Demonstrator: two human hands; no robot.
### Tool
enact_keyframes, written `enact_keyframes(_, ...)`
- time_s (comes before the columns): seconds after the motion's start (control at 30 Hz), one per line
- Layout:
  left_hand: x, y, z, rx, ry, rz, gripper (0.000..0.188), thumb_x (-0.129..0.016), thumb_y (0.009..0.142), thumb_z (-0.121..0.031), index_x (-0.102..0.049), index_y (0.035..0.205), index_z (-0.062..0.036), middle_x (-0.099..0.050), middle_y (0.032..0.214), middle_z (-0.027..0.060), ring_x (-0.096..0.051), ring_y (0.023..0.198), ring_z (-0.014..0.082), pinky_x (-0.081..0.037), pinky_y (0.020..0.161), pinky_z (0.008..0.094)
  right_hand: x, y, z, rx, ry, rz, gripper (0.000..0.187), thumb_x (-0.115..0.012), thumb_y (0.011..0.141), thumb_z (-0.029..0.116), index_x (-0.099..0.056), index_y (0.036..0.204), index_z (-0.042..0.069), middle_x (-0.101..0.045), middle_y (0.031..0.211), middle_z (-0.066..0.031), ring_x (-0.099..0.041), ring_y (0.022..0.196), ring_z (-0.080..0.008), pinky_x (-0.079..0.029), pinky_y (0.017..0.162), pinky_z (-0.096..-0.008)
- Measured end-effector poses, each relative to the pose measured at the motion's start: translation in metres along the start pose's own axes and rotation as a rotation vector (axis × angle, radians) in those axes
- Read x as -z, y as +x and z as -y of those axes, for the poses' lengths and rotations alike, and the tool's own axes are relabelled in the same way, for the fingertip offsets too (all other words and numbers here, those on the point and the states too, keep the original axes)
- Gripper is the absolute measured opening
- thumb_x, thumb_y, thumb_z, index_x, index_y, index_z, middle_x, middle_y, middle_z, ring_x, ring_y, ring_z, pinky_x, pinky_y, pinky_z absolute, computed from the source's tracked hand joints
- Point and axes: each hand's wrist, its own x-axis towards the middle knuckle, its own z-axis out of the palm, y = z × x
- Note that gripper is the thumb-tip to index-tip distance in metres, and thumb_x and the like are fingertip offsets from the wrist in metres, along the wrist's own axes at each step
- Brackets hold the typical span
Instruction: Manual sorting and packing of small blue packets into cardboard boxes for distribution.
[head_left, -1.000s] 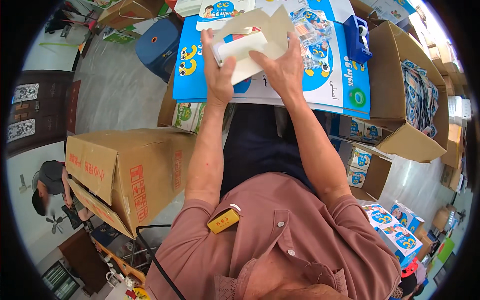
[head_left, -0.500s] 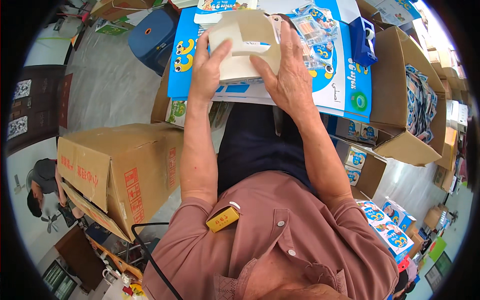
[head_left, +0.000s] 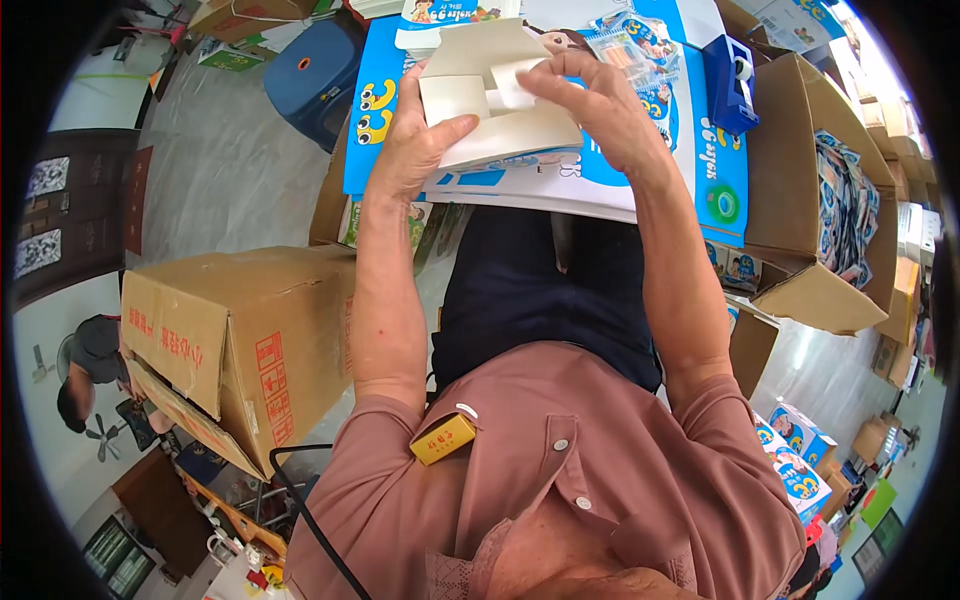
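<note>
A small carton (head_left: 510,138) with white inner faces and its flaps spread lies on the blue-and-white printed board in front of me. My left hand (head_left: 412,145) grips the carton's left side, thumb over the near flap and fingers mostly hidden behind. At the other side, my right hand (head_left: 610,110) pinches a small white flap (head_left: 512,88) between thumb and fingers. Just beyond the right hand are several clear sachets (head_left: 635,50) with colourful print. A stack of flat printed cartons (head_left: 440,12) lies past the left hand.
A blue tape dispenser (head_left: 730,85) stands on the board's right edge. Beside it, an open cardboard box (head_left: 800,205) holds many sachets. A blue stool (head_left: 312,80) and a large cardboard box (head_left: 240,340) are on the left. Another person (head_left: 95,350) is far left.
My right hand has lifted off the carton's near right side and moved to a small flap, which it now pinches. The near flap has swung outward, while the left hand keeps its hold.
</note>
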Motion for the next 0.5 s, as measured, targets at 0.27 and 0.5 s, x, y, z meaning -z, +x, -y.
enact_keyframes(0.27, -0.013, 0.004, 0.005, 0.058, -0.188, -0.039, 0.072, -0.070, 0.088, -0.008, -0.035, 0.151, -0.0027, -0.055, 0.138, 0.0158, -0.055, 0.127, 0.0227, -0.045, 0.106, 0.0337, -0.001, 0.007, -0.003, -0.212, -0.235, 0.064, 0.032, -0.084, 0.079, 0.017, -0.072, 0.101, -0.003, -0.072, 0.114, -0.0132, -0.071, 0.095, -0.0252, -0.055, 0.082, -0.0367)
enact_keyframes(0.5, -0.022, 0.002, 0.000, -0.014, -0.093, -0.006, 0.070, -0.063, 0.087, 0.001, -0.036, 0.151, -0.0065, -0.056, 0.137, 0.0148, -0.055, 0.127, 0.0240, -0.045, 0.106, 0.0344, -0.010, 0.004, -0.019, 0.076, -0.352, -0.255, 0.038, -0.082, 0.080, 0.012, -0.070, 0.114, 0.001, -0.063, 0.135, -0.0176, -0.065, 0.116, -0.0282, -0.055, 0.092, -0.0395)
